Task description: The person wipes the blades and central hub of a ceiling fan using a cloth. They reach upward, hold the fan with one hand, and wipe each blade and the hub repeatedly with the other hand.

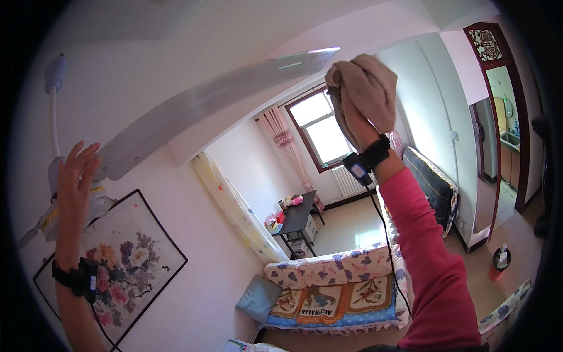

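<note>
A white ceiling fan hangs at the left, one long blade (198, 103) stretching up and to the right. Near the root of that blade my left hand (79, 176) is raised with fingers spread, beside the motor housing (94, 198); whether it touches the fan cannot be told. Bunched in my right hand (358, 125) is a brown cloth (374, 88), just past the tip of the blade. The cloth hides most of my right fingers. Each wrist bears a black strap with a small device and a cable.
Below stands a floral sofa (325, 268) with a blue cushion (258, 299). A framed flower painting (127, 264) hangs on the left wall. Further off are a dark desk (299, 213), a window (327, 132) and a mattress (426, 185) leaning on the wall. A red bin (496, 273) stands at the right.
</note>
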`<state>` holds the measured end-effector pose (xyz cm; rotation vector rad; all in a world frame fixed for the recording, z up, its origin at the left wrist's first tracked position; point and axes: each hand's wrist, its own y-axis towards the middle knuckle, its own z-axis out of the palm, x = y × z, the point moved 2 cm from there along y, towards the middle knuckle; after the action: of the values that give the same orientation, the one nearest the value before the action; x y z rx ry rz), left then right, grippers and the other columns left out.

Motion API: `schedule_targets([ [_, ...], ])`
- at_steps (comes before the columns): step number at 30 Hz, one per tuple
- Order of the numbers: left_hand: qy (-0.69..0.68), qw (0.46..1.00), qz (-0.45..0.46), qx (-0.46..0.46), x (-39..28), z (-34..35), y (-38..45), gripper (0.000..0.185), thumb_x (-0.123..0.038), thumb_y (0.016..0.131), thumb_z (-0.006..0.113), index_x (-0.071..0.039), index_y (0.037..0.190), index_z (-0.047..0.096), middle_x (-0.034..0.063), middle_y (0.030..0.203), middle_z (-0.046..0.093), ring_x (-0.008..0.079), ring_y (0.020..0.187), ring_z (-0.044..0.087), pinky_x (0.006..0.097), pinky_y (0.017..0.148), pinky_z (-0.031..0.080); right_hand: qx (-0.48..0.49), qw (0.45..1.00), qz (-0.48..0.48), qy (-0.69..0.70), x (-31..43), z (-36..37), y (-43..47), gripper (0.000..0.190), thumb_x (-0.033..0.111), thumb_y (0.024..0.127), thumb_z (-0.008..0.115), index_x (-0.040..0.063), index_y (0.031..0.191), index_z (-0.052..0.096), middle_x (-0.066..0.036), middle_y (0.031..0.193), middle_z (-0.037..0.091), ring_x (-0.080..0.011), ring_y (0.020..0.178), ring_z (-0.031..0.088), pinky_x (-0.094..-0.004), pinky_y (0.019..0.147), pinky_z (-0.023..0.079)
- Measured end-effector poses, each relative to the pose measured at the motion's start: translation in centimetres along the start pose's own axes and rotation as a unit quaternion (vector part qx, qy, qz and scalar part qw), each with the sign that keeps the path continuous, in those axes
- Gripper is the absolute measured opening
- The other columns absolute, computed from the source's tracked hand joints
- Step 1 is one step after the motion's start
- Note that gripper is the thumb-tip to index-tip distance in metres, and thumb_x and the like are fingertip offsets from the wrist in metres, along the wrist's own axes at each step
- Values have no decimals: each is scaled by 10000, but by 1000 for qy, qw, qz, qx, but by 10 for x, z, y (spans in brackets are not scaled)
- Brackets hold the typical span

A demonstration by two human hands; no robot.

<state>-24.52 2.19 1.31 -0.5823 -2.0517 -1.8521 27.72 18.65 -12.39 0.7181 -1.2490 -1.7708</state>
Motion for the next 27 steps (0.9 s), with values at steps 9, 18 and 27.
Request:
schedule_targets([
  [9, -73, 995, -60, 20, 5, -3, -3, 265, -245, 1022, 571, -126, 1233, 679, 85, 1323, 641, 218, 1275, 543, 448, 1130, 312, 13, 935, 71, 348, -12, 5, 29, 393, 323, 1076, 374, 26, 1275, 536, -87, 1183, 629, -160, 1084, 598, -277, 972, 465],
  [18, 1, 994, 74, -77, -62, -37, 28, 616, -298, 920, 681, -126, 1469, 462, 108, 1466, 512, 277, 1382, 447, 467, 1165, 295, -62, 920, 108, 372, 14, 5, 47, 364, 331, 1068, 401, 66, 1253, 568, -52, 1207, 609, -153, 1113, 569, -267, 995, 445],
  [27, -76, 972, 145, -170, -187, -21, 110, 364, -251, 958, 644, -192, 1317, 636, 72, 1198, 693, 232, 1107, 655, 481, 1054, 406, 18, 862, 197, 468, 87, 39, 34, 386, 283, 1076, 407, 42, 1364, 496, -59, 1295, 567, -146, 1195, 532, -269, 1059, 407],
])
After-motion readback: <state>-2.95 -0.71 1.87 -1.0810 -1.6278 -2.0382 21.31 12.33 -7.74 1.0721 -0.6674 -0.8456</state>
